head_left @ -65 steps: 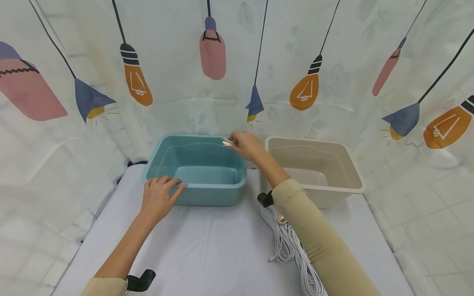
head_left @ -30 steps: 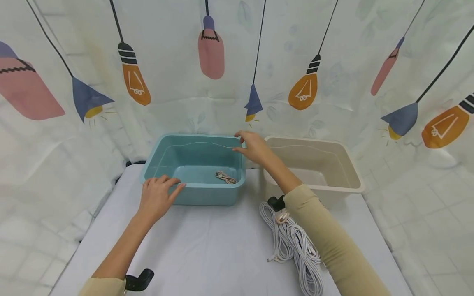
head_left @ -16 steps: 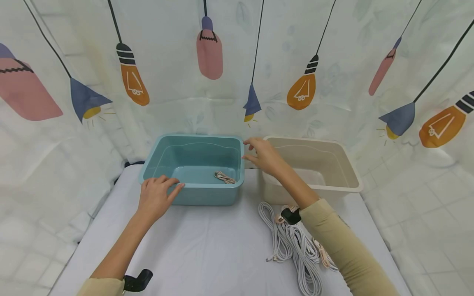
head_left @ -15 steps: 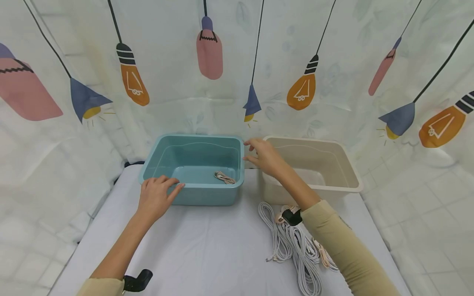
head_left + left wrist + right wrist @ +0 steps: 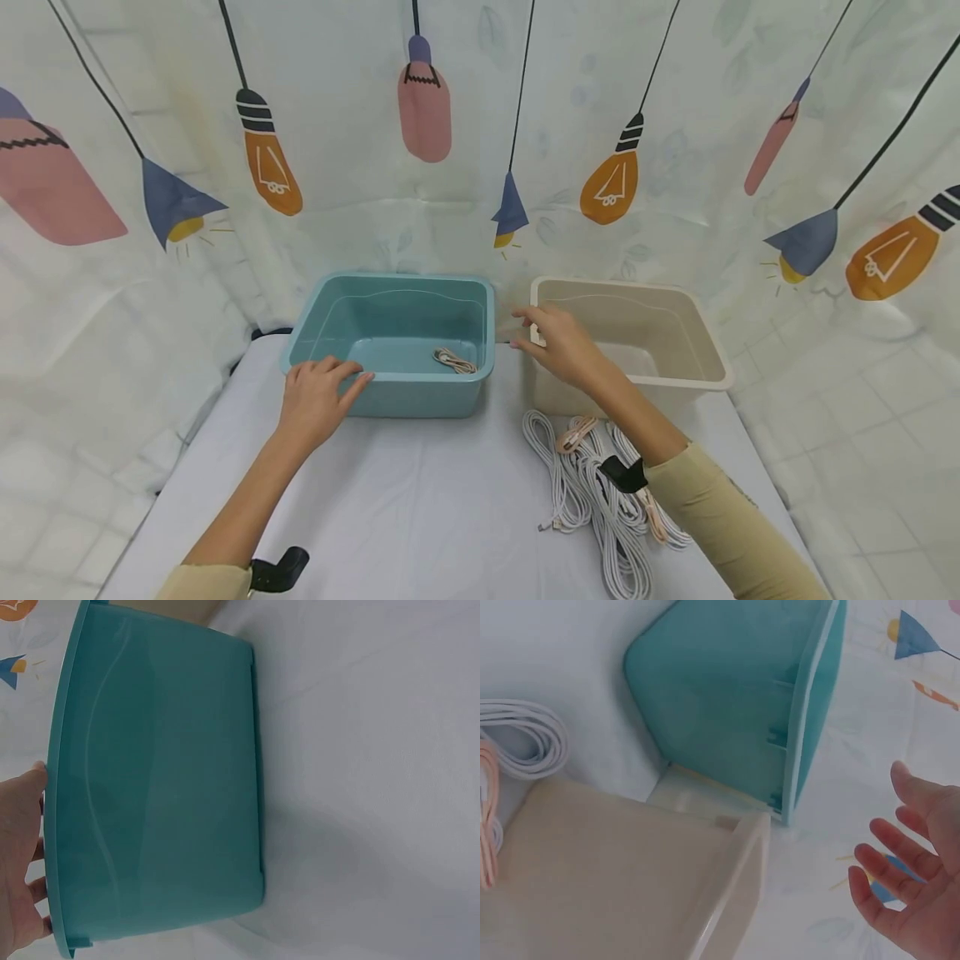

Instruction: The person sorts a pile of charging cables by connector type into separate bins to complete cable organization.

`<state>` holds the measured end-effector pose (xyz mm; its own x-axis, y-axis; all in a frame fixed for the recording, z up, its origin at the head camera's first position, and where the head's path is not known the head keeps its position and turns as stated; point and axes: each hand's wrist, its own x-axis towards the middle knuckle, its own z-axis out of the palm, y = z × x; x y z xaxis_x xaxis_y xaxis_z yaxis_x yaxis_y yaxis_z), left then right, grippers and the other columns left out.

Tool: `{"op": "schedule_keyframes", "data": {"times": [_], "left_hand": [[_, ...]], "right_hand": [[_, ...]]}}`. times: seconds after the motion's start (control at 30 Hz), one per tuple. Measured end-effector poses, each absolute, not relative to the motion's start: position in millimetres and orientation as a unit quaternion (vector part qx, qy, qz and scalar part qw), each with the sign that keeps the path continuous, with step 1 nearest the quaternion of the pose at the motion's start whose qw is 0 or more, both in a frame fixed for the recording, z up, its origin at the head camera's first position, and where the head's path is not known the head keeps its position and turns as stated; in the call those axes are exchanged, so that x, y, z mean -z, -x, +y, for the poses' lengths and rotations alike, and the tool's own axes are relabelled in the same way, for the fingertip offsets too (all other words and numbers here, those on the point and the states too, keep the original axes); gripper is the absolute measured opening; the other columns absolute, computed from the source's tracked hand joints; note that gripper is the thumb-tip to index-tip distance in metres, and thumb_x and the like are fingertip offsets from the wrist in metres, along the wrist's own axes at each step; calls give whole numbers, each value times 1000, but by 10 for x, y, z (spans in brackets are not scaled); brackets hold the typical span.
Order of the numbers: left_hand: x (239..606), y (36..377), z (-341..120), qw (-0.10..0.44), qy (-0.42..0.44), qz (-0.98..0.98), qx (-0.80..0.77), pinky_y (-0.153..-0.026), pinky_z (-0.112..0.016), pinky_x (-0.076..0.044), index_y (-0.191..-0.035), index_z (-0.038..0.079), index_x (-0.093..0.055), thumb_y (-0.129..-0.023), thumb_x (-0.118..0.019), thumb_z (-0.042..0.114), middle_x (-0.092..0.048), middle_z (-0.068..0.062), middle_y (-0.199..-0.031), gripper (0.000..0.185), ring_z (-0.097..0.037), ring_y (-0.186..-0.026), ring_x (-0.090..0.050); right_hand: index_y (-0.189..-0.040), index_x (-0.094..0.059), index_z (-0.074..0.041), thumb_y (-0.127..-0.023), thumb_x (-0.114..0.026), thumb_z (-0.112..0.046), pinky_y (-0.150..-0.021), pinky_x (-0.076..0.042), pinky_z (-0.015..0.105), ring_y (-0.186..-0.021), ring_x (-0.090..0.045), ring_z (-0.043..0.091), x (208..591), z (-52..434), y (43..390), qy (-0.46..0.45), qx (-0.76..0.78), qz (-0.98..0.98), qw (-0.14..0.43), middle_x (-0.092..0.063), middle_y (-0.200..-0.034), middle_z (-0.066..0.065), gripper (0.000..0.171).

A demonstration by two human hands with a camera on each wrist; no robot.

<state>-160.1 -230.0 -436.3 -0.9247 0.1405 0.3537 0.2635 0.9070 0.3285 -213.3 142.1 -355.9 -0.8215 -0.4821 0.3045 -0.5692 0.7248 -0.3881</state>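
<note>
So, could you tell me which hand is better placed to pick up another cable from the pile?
The right hand: it is empty, with relaxed fingers, above the cable pile. The left hand rests on the teal bin, across the table.

1. The gap between the teal bin (image 5: 390, 333) and the beige bin (image 5: 637, 333) is narrow; the right hand (image 5: 558, 342) hovers at its mouth, empty.
2. At 5 o'clock from that hand, white cable coils (image 5: 592, 492) cover the sheet.
3. The white sheet (image 5: 420, 500) at 6 o'clock of the teal bin lies bare.
4. The left hand (image 5: 318, 400) rests on the teal bin's near rim.
</note>
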Motion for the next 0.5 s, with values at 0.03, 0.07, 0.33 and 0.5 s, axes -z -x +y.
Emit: {"op": "schedule_keyframes", "data": {"times": [0.03, 0.07, 0.33, 0.5], "left_hand": [[4363, 1600, -2300, 163, 105, -963, 188, -104, -72, -39, -115, 5, -78, -101, -74, 28, -72, -20, -107, 28, -51, -107, -61], [4364, 1598, -2299, 163, 106, -963, 189, -104, -72, -39, -115, 5, -78, -100, -74, 28, -72, -20, -107, 27, -51, -107, -61], [4372, 1593, -2299, 163, 104, -962, 191, -105, -72, -38, -114, 5, -78, -101, -73, 29, -72, -20, -107, 27, -51, -105, -61], [4366, 1590, -2301, 163, 105, -962, 194, -105, -72, -38, -114, 6, -78, -101, -73, 29, -72, -19, -107, 27, -50, -104, -61]], "right_hand": [[-135, -66, -3, -97, -78, -18, -87, -57, 45, -100, -67, 31, 3565, 1439, 2103, -286, -239, -923, 93, -71, -113, 15, 42], [-135, -66, -2, -97, -79, -18, -88, -57, 46, -101, -67, 31, 3576, 1458, 2074, -287, -239, -923, 94, -71, -113, 15, 43], [-133, -67, -2, -95, -80, -17, -84, -59, 46, -103, -69, 32, 3737, 1600, 1849, -280, -237, -925, 98, -71, -112, 15, 43], [-132, -67, 1, -97, -78, -16, -87, -59, 49, -107, -69, 35, 3870, 1699, 1732, -281, -250, -922, 92, -72, -113, 16, 41]]}}
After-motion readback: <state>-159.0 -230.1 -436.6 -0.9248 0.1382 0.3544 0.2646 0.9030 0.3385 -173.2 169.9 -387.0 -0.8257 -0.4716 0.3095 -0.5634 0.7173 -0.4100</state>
